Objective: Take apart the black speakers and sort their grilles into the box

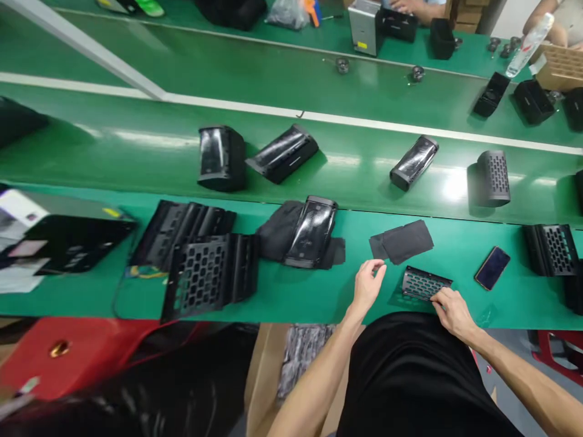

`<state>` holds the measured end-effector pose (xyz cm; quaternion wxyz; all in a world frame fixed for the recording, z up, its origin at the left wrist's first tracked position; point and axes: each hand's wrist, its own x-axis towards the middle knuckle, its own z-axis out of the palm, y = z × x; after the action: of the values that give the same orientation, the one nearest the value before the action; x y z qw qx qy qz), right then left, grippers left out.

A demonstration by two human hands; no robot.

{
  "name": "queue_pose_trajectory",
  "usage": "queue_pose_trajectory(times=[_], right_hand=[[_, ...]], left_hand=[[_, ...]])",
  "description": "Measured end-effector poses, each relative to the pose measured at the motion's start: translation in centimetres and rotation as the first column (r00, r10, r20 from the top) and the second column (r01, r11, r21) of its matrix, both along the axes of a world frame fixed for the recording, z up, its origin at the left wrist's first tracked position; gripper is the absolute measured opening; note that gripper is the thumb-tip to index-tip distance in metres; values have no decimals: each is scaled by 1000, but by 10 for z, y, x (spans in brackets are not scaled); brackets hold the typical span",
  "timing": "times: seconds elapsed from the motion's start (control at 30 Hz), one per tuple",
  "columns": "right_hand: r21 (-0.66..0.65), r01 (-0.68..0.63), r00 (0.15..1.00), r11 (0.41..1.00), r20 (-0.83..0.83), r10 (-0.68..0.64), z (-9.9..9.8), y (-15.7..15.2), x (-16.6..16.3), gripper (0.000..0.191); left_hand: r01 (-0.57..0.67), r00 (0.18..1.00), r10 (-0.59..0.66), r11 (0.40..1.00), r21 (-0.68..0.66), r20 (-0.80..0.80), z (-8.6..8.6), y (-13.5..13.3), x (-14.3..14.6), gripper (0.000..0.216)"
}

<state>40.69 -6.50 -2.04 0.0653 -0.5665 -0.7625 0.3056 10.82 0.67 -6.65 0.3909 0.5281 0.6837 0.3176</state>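
My right hand [453,309] grips the lower right edge of a black perforated speaker grille [426,284], tilted just above or on the green bench. To its left, my left hand [368,284] is raised with fingers curved, thumb and forefinger slightly apart, and nothing visible in it. Its fingertips are close to the lower edge of some thin black rectangular sheets [407,243], which lie overlapped on the bench. Further left, a glossy black speaker housing [312,233] rests on more black sheets [280,227].
Several black grilles [203,273] are stacked at the left. A phone [492,267] lies right of my right hand, with more grilles [551,249] beyond. Glossy housings [414,162] sit on the green conveyor belt [355,173]. Across it are co-workers' hands [410,7].
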Motion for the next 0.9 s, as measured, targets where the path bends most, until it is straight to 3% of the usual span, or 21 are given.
queue_pose_trajectory(times=[0.1,0.3,0.43,0.57,0.73,0.8,0.87,0.9], right_hand=[[-92,-9,1000,996,27,11,-3,14,-23,15],[-121,218,971,968,128,-203,-10,121,-93,18],[-172,298,949,939,165,-270,-28,159,-123,13],[-203,311,950,928,69,-304,-33,166,-107,18],[-228,326,921,918,-145,-363,-9,165,-63,30],[-339,322,836,884,-336,-434,6,157,-49,38],[-529,272,635,804,-530,-563,18,144,-40,41],[-617,228,517,753,-579,-631,23,136,-37,42]], left_hand=[[60,997,-57,996,71,-53,-5,10,4,15],[47,976,-27,995,88,-217,-20,38,12,18],[63,936,-43,997,48,-348,-29,48,17,22],[105,905,-88,994,16,-415,-29,49,19,25],[83,934,-81,997,-9,-348,-20,54,16,25],[31,973,-28,999,12,-229,-14,56,18,29],[-10,998,9,1000,18,65,-4,56,23,42],[2,961,4,1000,-18,276,1,54,27,51]])
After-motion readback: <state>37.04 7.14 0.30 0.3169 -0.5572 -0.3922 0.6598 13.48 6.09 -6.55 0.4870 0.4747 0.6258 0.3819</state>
